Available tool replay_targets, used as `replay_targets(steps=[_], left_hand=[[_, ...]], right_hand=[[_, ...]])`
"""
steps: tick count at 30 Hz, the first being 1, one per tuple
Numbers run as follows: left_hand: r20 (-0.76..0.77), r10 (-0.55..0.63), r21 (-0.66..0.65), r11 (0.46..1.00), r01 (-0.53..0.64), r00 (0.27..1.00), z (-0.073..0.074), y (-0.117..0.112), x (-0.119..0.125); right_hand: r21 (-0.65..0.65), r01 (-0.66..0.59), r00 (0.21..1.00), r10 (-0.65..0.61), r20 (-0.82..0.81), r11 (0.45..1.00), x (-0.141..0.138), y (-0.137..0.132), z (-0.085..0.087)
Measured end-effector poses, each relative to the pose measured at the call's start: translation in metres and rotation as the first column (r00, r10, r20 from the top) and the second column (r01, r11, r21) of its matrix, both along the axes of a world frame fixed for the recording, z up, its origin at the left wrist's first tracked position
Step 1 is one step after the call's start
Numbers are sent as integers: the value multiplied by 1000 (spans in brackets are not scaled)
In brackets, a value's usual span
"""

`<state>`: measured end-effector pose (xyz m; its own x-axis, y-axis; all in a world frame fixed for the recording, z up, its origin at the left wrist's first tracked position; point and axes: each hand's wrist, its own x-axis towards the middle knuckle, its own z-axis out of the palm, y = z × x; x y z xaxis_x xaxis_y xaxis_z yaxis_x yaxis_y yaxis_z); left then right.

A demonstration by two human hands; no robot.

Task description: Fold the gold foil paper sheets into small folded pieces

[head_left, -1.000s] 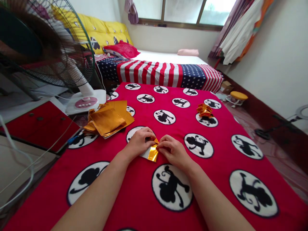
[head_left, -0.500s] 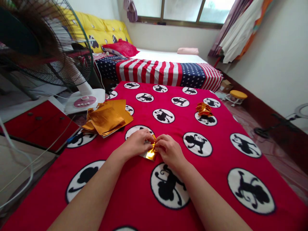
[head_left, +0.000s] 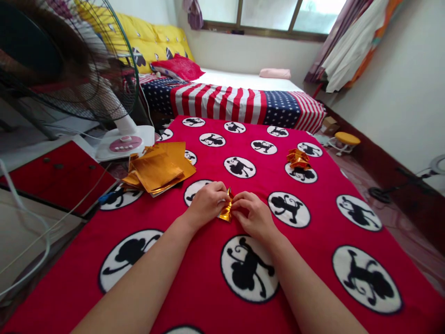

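A small piece of shiny gold foil paper point(head_left: 226, 212) sits between my hands at the middle of the red cloth point(head_left: 194, 278), partly hidden by my fingers. My left hand point(head_left: 208, 203) pinches its left side, and my right hand point(head_left: 251, 211) grips the right side with bent fingers. The paper looks narrow and creased, with its lower end showing below the fingertips. To the left lies a loose stack of gold foil sheets point(head_left: 160, 169). Folded gold paper pieces point(head_left: 298, 159) rest in a small cluster toward the back right of the cloth.
A fan point(head_left: 120, 116) with blurred blades stands at the left on a white base, beside a red-topped cabinet point(head_left: 52, 171). Behind the table is a bed point(head_left: 236, 99) with a striped and starred cover. A yellow stool point(head_left: 346, 138) stands on the floor at the right.
The gold paper between my hands has become narrower and more creased, with less of its flat surface showing. Both hands still hold it. The view has shifted slightly.
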<state>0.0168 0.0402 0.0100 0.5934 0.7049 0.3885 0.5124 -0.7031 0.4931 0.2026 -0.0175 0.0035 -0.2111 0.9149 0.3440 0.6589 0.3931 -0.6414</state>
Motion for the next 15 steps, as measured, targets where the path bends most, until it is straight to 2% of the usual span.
replay_targets(steps=[4, 9, 15], left_hand=[[3, -107, -141, 984, 107, 994, 4, -4, -7], [-37, -99, -216, 972, 89, 994, 12, -6, -13], [36, -114, -253, 960, 120, 993, 8, -5, -16]], right_hand=[[-28, 30, 999, -30, 20, 999, -4, -1, 0], [-40, 57, 997, -54, 57, 998, -8, -4, 4], [-117, -43, 996, 51, 68, 992, -3, -6, 11]])
